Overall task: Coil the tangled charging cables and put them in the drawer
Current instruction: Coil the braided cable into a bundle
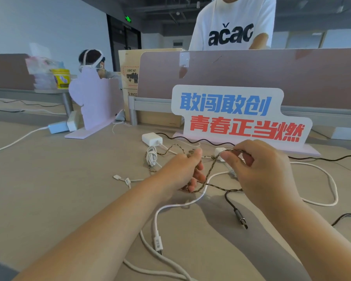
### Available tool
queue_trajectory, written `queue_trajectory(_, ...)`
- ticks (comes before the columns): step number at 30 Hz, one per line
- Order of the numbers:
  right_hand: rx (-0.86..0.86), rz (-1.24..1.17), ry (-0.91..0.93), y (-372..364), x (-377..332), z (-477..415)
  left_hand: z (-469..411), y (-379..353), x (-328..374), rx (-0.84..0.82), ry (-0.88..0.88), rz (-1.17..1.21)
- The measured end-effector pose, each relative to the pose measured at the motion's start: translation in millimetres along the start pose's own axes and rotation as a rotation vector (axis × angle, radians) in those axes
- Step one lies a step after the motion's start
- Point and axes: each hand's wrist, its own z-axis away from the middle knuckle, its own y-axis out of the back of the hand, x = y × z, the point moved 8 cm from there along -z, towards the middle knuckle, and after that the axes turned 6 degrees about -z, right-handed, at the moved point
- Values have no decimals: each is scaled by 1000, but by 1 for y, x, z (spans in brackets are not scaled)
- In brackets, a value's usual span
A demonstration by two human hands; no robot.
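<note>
Winding the braided cable (206,180) is the step you are in, I think, and it is held just above the surface (59,189) between your two hands. Your left hand (182,169) has its fingers (199,175) half curled, with turns of the braid around them; your right hand (259,169) pinches the same braid between thumb and fingers, closed on it. To do this well, keep each loop the same size and let the right hand feed the braid without twist. Free first the place where the braid crosses the white cable (182,204), otherwise you pull both. The dark plug (241,219) lies on the surface near your right forearm; whether it ends this braid I cannot tell. A small white coil (152,157) lies beside the white charger (152,138), in front of the sign (239,116). About containers: no drawer is visible. The yellow tub (61,78) far left is closed by a lid, contents hidden, and the cardboard box (130,78) behind looks closed too.
</note>
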Motion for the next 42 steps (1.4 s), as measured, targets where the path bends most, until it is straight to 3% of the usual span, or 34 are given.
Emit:
queue_trajectory(5,-7,15,-63,-6,10,1,19,-35,8,-423,-13,33)
queue_trajectory(9,-53,-14,-89,-10,10,2,28,-43,20,-523,-214,-112)
queue_trajectory(17,-100,-116,-189,-16,24,6,12,-26,21,-238,-290,-70)
queue_trajectory(23,-142,-204,-191,-21,23,6,3,5,23,35,-234,395)
queue_trajectory(28,-197,-192,-235,-26,24,6,0,22,29,57,-181,965)
queue_trajectory(32,-270,-123,-299,-30,31,9,-6,35,16,161,-106,1248)
queue_trajectory(34,-279,-86,-355,-30,38,11,-10,39,10,190,-65,1229)
queue_trajectory(37,-239,-53,-368,-25,43,9,-12,44,-2,300,10,1016)
queue_trajectory(42,-128,-74,-45,-17,15,4,-4,50,1,469,-2,301)
